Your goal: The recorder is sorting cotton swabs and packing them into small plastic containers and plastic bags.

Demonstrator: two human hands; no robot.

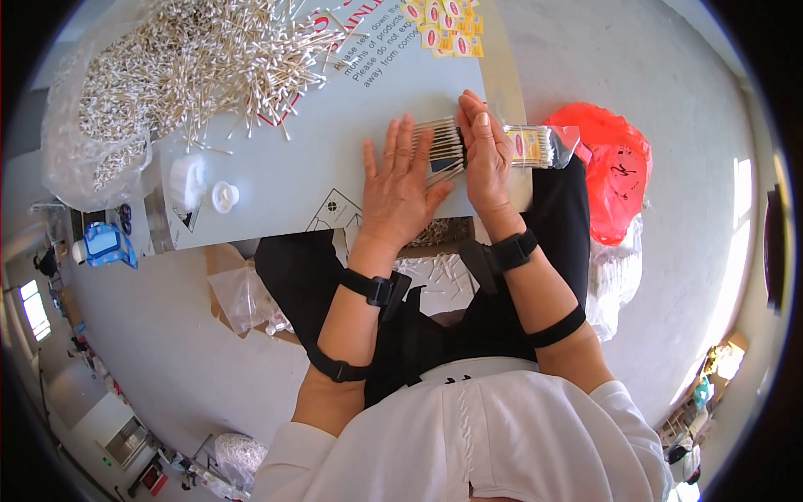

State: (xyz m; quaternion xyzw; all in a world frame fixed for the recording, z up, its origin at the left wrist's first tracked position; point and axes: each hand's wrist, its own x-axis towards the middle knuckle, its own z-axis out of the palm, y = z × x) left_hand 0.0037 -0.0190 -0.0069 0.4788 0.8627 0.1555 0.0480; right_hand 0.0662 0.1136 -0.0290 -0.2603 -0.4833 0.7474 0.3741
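Note:
A row of cotton swabs (438,144) lies side by side on the grey table, over a dark patch, between my two hands. My left hand (397,182) is open and flat, its fingers spread, the index and thumb against the swabs' left side. My right hand (487,159) stands on its edge at the swabs' right ends, fingers stretched out and open. Just right of it, a clear bag of cotton swabs (535,146) with a yellow label lies at the table's edge. My right hand partly hides the bag's left end.
A big heap of loose cotton swabs (201,63) spills from a clear bag at the far left. Yellow labels (447,25) lie at the back. A small white round tub (224,197) stands nearer. A red plastic bag (606,163) hangs right of the table. An open box (439,234) sits below its edge.

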